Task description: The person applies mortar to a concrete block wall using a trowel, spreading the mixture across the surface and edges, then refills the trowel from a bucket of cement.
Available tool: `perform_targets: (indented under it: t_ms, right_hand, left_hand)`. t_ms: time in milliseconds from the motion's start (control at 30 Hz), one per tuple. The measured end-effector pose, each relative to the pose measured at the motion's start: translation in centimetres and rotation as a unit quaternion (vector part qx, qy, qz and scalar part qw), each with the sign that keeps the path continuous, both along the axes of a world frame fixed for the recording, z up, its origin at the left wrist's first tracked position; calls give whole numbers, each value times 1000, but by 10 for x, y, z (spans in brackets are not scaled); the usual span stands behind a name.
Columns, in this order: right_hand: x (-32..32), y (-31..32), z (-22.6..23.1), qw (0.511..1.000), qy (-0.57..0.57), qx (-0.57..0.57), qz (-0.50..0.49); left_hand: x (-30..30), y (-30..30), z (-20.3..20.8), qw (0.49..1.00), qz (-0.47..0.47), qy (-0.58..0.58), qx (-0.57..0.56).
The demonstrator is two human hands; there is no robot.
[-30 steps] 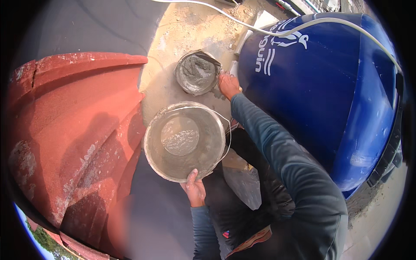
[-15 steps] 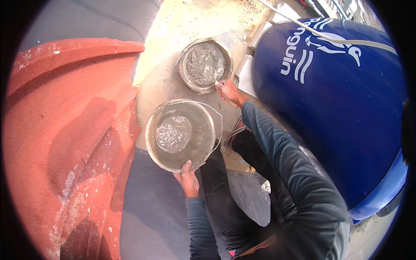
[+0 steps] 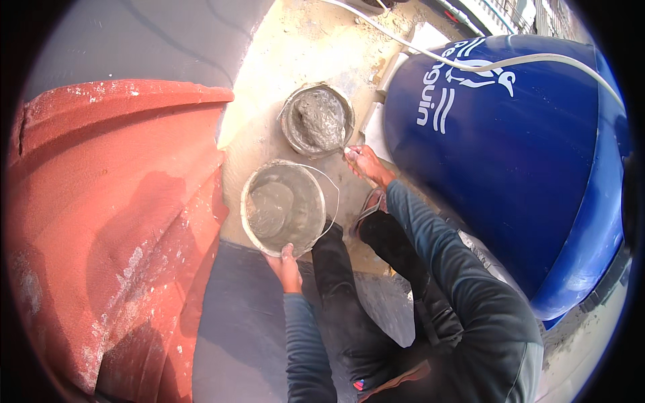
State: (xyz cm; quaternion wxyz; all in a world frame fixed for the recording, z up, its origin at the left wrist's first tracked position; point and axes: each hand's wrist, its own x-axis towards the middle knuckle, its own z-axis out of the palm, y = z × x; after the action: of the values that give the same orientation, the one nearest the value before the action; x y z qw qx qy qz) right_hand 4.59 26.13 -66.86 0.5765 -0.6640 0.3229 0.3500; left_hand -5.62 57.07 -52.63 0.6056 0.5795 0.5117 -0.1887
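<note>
My left hand (image 3: 287,270) grips the near rim of a mortar-smeared bucket (image 3: 310,195), thumb over the edge. That bucket tilts open toward me, with wet grey mortar (image 3: 267,209) at its bottom and its wire handle fallen to the right. Beyond it stands a second bucket (image 3: 293,140) holding more mortar. My right hand (image 3: 368,165) is closed around the handle of a trowel (image 3: 347,151) at this far bucket's right rim. The trowel's blade is hidden by a heap of mortar (image 3: 321,122) inside the bucket.
A large blue tank (image 3: 497,174) lies along the right, with a pale hose (image 3: 470,66) across its top. Red ridged roofing (image 3: 127,221) rises at the left. White blocks (image 3: 376,131) sit beside the tank. My sandalled foot (image 3: 369,207) is just below my right hand.
The mortar in the far bucket now rises in a heap by the trowel. My right hand has shifted slightly right and down in the picture; my left hand keeps hold of the near bucket. The view has shifted.
</note>
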Motion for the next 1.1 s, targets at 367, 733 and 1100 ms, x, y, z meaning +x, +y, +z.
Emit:
perform_targets:
  t_ms: [367,733,1100]
  right_hand:
    - [-16,-1,169,997,-46,60,1]
    - [-92,23,405,932,-251,-142,217]
    - [-134,47,438,833,-251,-280,407]
  left_hand:
    - [25,-10,10,995,-66,-80,10]
    - [16,-63,208,986,-96,-118,-68]
    - [-67,-43,219,984,25,-116,-130]
